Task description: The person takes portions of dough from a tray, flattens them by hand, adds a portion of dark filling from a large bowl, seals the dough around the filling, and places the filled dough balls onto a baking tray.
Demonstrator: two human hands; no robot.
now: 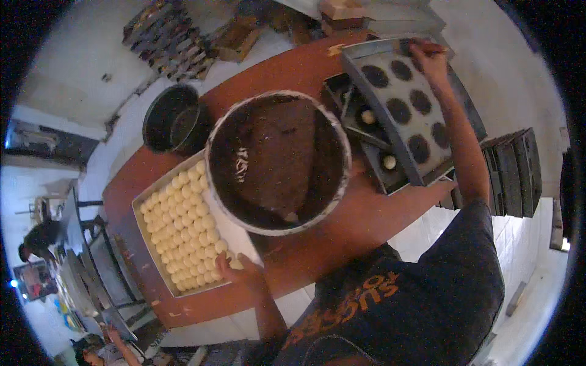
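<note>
My left hand [240, 270] is at the lower right edge of a square tray [174, 295] of pale dough balls [183, 224], its fingertips at the nearest balls; whether it grips one I cannot tell. With my right hand [428, 57] I hold the far edge of a metal baking tray [403, 87] with dark round marks in rows. That tray lies tilted over other dark trays [396, 178], where a few dough balls [389, 162] sit. Between my hands stands a large round tub [279, 160] with a pale rim and a dark brown inside.
A dark round basin [173, 119] stands at the table's far left edge. Stacked dark trays [512, 171] are right of the red-brown table [293, 256]. Beyond it lie a heap of dark pieces [169, 41] and cardboard boxes [236, 39]. Two people are at the far left and lower left.
</note>
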